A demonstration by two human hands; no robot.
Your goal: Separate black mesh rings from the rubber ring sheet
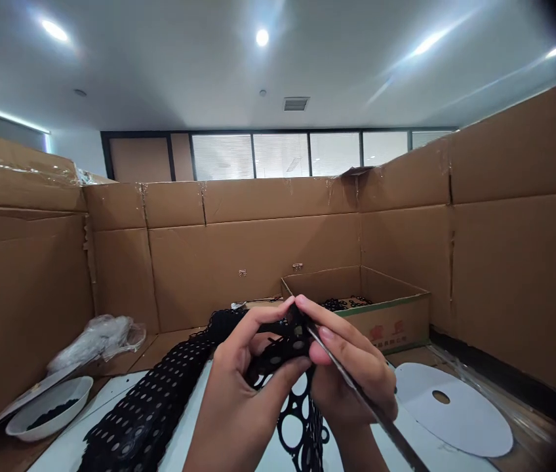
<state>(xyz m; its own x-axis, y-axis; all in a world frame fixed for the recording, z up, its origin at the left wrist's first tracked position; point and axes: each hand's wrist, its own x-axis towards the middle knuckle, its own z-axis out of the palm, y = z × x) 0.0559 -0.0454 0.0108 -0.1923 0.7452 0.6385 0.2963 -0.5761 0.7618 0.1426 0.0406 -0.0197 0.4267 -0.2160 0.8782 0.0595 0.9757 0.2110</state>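
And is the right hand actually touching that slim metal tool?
Touching. The head view shows the right hand pinching the slim metal tool, with fingers against its shaft near the upper end and no gap there.

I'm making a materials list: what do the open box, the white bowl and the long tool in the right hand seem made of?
Open box: matte cardboard, by its thin, brown, printed walls. White bowl: probably smooth plastic, given its thin rim; ceramic possible. Long tool: likely metal, from its greyish sheen.
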